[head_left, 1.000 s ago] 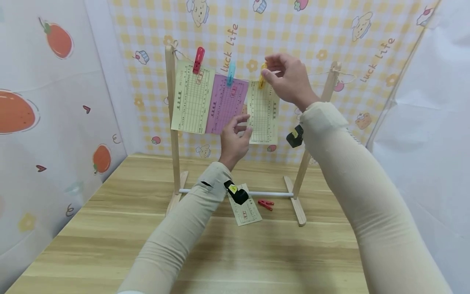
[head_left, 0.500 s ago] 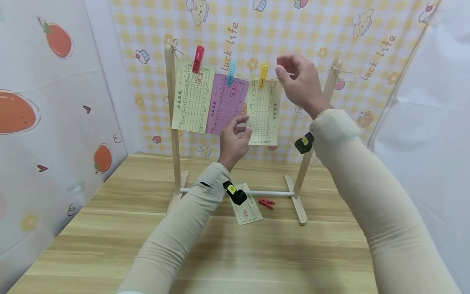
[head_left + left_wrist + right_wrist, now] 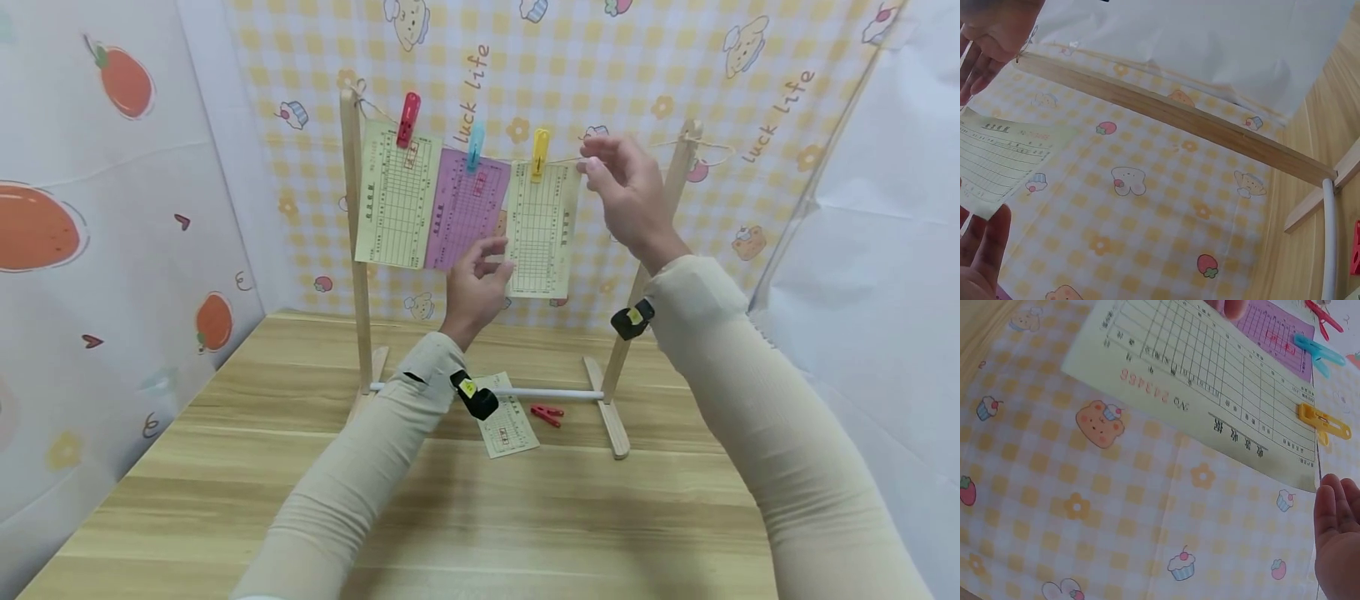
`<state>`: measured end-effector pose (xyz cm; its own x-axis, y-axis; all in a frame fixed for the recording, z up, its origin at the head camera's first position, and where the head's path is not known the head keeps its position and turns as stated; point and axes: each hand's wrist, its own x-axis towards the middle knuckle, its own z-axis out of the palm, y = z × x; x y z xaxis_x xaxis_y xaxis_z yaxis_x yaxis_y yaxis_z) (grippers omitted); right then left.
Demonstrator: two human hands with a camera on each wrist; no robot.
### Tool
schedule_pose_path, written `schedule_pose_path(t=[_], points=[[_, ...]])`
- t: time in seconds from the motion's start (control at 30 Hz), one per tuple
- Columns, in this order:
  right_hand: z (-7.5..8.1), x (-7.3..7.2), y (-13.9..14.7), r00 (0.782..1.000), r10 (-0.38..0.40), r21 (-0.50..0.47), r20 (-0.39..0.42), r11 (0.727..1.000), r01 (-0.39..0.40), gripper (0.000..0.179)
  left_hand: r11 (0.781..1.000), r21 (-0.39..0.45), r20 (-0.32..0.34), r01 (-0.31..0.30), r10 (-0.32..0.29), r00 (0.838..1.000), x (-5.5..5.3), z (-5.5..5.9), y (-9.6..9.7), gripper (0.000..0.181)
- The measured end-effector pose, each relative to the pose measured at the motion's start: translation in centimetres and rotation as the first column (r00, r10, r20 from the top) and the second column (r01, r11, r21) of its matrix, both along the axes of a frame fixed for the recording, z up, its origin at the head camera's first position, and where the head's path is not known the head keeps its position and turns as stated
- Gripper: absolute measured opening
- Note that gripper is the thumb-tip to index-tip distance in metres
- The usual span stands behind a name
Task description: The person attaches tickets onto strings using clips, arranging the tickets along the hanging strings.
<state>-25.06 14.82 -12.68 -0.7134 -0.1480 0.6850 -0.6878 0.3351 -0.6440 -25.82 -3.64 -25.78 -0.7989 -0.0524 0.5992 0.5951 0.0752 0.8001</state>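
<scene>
In the head view my right hand (image 3: 630, 196) is beside the top right corner of a pale yellow receipt slip (image 3: 542, 242), its fingertips close to the string (image 3: 566, 159). A yellow clothespin (image 3: 540, 156) clips that slip to the string. Lower down, my left hand (image 3: 477, 292) has its fingers at the slip's left edge, loosely bent. In the left wrist view the slip's corner overlaps the left fingers (image 3: 996, 234). A purple slip (image 3: 465, 204) hangs behind the left hand under a blue clothespin (image 3: 476, 148), and another pale slip (image 3: 397, 204) under a red clothespin (image 3: 408, 119).
Wooden posts (image 3: 362, 275) hold the string, joined low down by a white rod (image 3: 551, 393). On the wooden table (image 3: 585, 508) lie a loose slip (image 3: 510, 429), partly covered by the left wrist camera (image 3: 474, 396), and a red clothespin (image 3: 547, 414). A checked cloth (image 3: 300, 225) hangs behind.
My right hand has let go of the yellow clothespin and moved right and down to the slip's top corner. The left hand stays almost in place.
</scene>
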Motion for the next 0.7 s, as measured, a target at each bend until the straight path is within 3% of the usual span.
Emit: schedule_pose_path(t=[0.13,0.37,0.5,0.7], points=[[-1.0,0.5,0.1,0.996,0.080,-0.094,0.036,0.993,-0.076,0.036,0.999,0.041,0.017,0.035,-0.036,0.999,0.1,-0.1,-0.4,0.028],[-3.1,1.0,0.7,0.963,0.257,-0.278,0.076,0.933,-0.227,0.038,0.996,0.033,-0.002,0.088,-0.088,0.996,0.3,-0.4,-1.3,0.029],[-4.1,1.2,1.0,0.947,0.308,-0.319,0.094,0.910,-0.264,0.040,0.996,0.015,0.001,0.093,-0.093,0.996,0.3,-0.7,-2.0,0.031],[-6.0,1.5,1.3,0.936,0.325,-0.328,0.135,0.906,-0.267,0.044,0.996,-0.015,0.019,0.082,-0.082,0.996,0.5,-1.3,-3.3,0.031]])
